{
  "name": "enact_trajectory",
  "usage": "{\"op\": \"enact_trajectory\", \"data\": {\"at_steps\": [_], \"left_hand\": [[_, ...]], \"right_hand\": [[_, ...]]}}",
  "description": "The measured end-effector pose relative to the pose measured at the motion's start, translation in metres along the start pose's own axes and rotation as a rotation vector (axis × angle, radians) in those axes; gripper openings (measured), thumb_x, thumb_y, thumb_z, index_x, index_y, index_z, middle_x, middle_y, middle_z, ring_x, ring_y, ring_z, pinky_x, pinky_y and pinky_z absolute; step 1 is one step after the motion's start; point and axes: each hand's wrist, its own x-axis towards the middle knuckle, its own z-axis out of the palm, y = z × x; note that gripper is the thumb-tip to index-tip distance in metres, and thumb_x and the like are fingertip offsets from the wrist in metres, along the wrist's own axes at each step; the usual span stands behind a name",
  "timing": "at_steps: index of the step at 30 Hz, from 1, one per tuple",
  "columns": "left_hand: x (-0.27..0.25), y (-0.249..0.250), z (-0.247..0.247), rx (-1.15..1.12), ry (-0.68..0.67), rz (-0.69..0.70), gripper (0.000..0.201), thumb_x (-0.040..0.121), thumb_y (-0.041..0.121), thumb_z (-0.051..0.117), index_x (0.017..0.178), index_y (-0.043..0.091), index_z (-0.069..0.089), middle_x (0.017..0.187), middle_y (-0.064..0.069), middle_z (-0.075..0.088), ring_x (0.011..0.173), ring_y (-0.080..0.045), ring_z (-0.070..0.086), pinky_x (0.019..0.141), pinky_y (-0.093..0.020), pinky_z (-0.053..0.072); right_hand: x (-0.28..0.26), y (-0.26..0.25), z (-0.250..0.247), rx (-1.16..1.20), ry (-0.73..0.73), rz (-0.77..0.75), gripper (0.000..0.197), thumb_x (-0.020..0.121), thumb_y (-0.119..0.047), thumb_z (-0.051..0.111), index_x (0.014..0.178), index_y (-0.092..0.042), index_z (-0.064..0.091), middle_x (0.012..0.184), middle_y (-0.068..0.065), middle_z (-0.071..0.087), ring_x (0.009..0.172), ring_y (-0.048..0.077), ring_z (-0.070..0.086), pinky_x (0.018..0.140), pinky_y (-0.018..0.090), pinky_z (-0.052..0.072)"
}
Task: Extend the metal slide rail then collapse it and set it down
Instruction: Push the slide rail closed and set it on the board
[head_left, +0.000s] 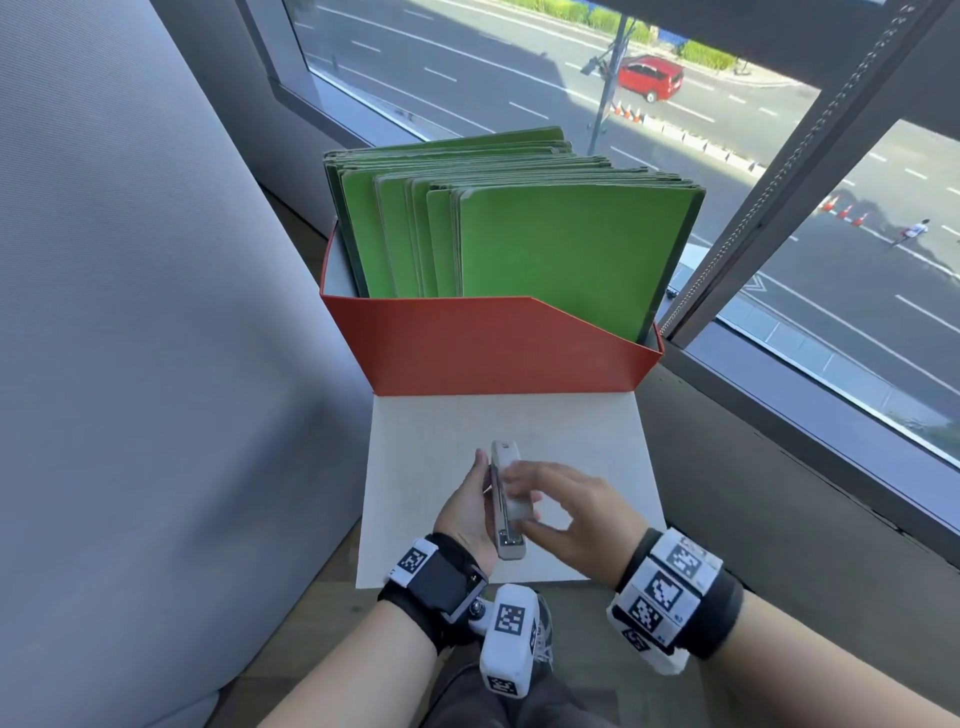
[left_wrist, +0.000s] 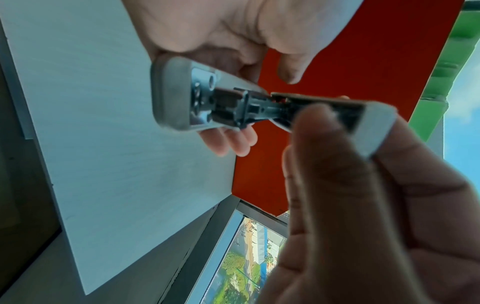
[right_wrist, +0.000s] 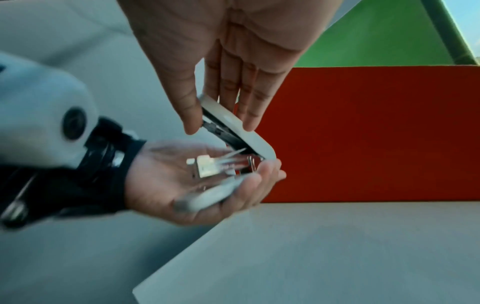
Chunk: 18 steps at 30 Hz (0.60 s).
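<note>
Left hand (head_left: 467, 512) cradles rail (head_left: 506, 499) — right hand (head_left: 576, 512) pinches.

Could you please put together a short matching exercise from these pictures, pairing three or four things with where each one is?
1. metal slide rail
2. green folders
3. red box
4. red car

a. standing in the box
b. on the road outside the window
c. held in both hands
d. at the white board's far edge

Pairs: 1-c, 2-a, 3-d, 4-b
</note>
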Motion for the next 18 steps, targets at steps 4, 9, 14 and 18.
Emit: {"op": "enact_trajectory", "data": {"at_steps": [4,9,14,18], "left_hand": [[0.004,-0.002,-0.003,0.04,-0.056,-0.006,0.05,0.073,0.061,0.068,0.096,0.017,0.071,0.083,-0.002,0.071,0.073,-0.021,0.071,0.097,-0.044,0.048],[0.002,-0.004,0.0,0.049,-0.126,-0.004,0.029,0.07,0.041,0.076,0.087,0.018,0.075,0.086,-0.003,0.073,0.074,-0.019,0.066,0.066,-0.031,0.053],[0.007,-0.004,-0.001,0.052,-0.095,0.126,0.03,0.083,0.023,0.068,0.11,0.011,0.064,0.095,-0.007,0.074,0.079,-0.021,0.071,0.076,-0.034,0.057],[0.005,-0.005,0.001,0.1,-0.133,0.146,0.019,0.085,0.019,0.066,0.103,0.014,0.065,0.113,-0.011,0.072,0.109,-0.028,0.067,0.09,-0.045,0.053]], "right_hand": [[-0.011,0.007,0.014,-0.046,0.013,-0.065,0.024,0.083,-0.02,0.059,0.105,-0.008,0.062,0.122,0.003,0.065,0.121,0.01,0.052,0.1,0.021,0.044],[-0.017,0.008,0.022,-0.04,0.034,-0.073,0.022,0.081,-0.024,0.066,0.098,-0.01,0.062,0.121,0.005,0.062,0.12,0.012,0.05,0.101,0.022,0.043],[-0.028,0.009,0.023,0.302,0.096,0.354,0.037,0.075,-0.043,0.071,0.102,-0.022,0.057,0.108,-0.005,0.058,0.098,0.008,0.061,0.088,0.023,0.053],[-0.027,0.023,0.035,0.85,0.001,0.736,0.055,0.077,-0.037,0.072,0.114,-0.003,0.049,0.098,0.017,0.068,0.084,0.023,0.068,0.08,0.039,0.059]]}}
